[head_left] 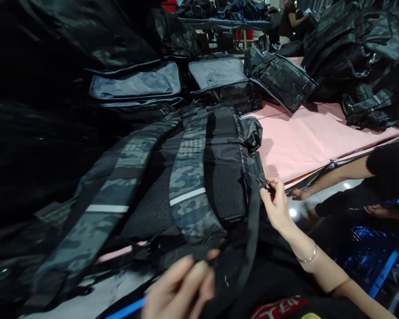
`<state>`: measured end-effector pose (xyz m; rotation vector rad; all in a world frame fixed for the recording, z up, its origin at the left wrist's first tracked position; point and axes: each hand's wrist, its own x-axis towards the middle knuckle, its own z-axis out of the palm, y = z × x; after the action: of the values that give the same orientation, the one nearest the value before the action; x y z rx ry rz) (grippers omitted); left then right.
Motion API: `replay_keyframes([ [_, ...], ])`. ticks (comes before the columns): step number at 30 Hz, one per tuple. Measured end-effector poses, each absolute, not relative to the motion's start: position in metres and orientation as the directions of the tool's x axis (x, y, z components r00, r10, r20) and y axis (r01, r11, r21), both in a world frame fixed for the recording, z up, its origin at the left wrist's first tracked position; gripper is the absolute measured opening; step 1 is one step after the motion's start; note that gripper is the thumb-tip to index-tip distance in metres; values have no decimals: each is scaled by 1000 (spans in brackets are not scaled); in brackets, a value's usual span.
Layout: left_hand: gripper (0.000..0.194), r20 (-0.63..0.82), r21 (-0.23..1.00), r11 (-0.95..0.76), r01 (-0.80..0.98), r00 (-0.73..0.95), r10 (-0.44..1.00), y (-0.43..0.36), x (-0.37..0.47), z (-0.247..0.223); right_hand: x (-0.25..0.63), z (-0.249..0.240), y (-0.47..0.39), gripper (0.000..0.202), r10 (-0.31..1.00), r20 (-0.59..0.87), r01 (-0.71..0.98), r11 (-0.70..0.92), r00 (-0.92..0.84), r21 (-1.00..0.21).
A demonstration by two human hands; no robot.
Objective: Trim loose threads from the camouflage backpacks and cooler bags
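A black and grey camouflage backpack [189,173] lies in front of me, its shoulder straps and mesh back panel facing up. Each strap carries a pale reflective band. At the pack's right side, my right hand [276,204] is closed around a small dark tool [270,188] with a touch of red; its exact kind is unclear. Beside it, a loose black webbing strap [252,221] hangs down. My left hand [182,288] is near the pack's lower edge, blurred, fingers pinched together at dark material. What it grips cannot be made out.
Open bags with grey linings [136,82] line the far side. More camouflage backpacks [352,48] are piled at right on the pink table covering [295,137]. Another person's arm [339,177] reaches in from the right, near blue crates [379,248]. A person [287,22] stands farther back.
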<state>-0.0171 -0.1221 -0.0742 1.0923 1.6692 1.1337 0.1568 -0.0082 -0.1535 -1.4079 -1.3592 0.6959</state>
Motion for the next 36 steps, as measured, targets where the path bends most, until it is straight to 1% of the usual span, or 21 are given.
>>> replay_keyframes([
  [2,31,-343,937,349,5,-162,925,-113,2,-93,162,-154,-24,23,963,233,324,179,135,-929],
  [3,30,-388,921,381,-83,-105,915,-107,10,-101,166,-155,-31,20,968,227,299,187,103,-936],
  [4,30,-409,905,396,-155,-65,910,-101,15,-109,169,-155,-37,18,974,218,271,192,69,-943],
  [6,28,-390,902,369,-226,-58,919,-94,20,-120,177,-157,-49,16,982,190,214,187,-5,-959],
  [9,31,-378,901,348,-260,-75,923,-91,20,-126,184,-155,-63,15,982,159,181,175,-98,-968],
  [12,35,-382,898,345,-274,-94,919,-94,20,-128,184,-150,-70,14,967,200,223,232,-159,-947],
  [15,33,-369,908,330,-260,-119,922,-96,21,-130,180,-145,-70,13,950,238,282,289,-202,-915],
  [19,30,-356,914,322,-248,-106,928,-97,21,-132,175,-146,-65,9,938,269,323,329,-219,-887],
  [23,32,-359,905,324,-277,-87,929,-98,19,-133,175,-149,-62,3,934,310,297,351,-179,-888],
  [25,32,-359,900,321,-294,-85,929,-98,19,-133,174,-148,-61,5,932,322,273,356,-163,-894],
  [27,31,-358,899,323,-297,-71,931,-98,21,-133,174,-146,-61,9,919,338,268,385,-205,-883],
  [30,30,-353,904,339,-259,-9,935,-100,21,-130,172,-144,-59,9,883,347,315,443,-315,-840],
  [32,30,-297,938,304,-167,63,953,-104,14,-122,172,-146,-58,8,878,353,342,455,-322,-822],
  [33,29,-233,967,239,-85,76,970,-107,8,-117,173,-149,-57,8,882,359,345,454,-306,-821],
  [34,27,-140,990,139,19,52,989,-112,-1,-110,175,-153,-56,8,889,367,346,448,-276,-825],
  [35,25,-20,990,22,142,-14,1000,-116,-13,-104,178,-158,-55,9,897,372,347,437,-241,-830],
  [36,25,119,959,-83,271,-122,985,-119,-28,-99,181,-163,-54,12,905,367,348,422,-215,-837],
])
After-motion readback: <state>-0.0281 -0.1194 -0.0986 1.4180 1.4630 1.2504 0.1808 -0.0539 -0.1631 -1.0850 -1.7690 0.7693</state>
